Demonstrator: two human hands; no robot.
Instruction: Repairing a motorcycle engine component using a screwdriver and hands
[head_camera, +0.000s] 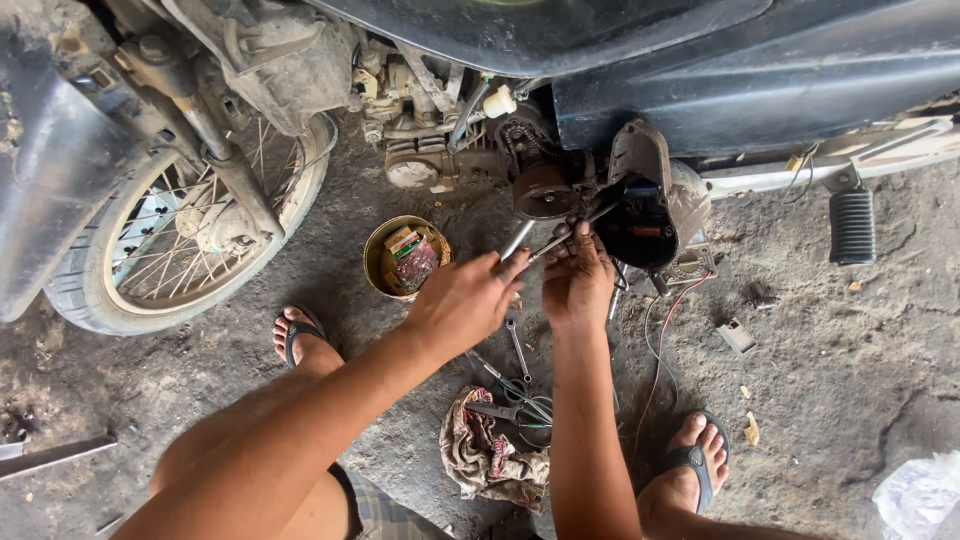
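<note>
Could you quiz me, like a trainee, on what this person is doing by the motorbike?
1. True or false: both hands hold metal tools at the engine.
2. What lies on the ground between the feet? A) a helmet B) a patterned rag C) a tyre
3. What stands left of the left hand?

Key:
1. True: the left hand grips a metal socket tool, and the right hand holds a thin rod at the engine.
2. B: the patterned rag, with pliers on it.
3. A round tin of small bits.
</note>
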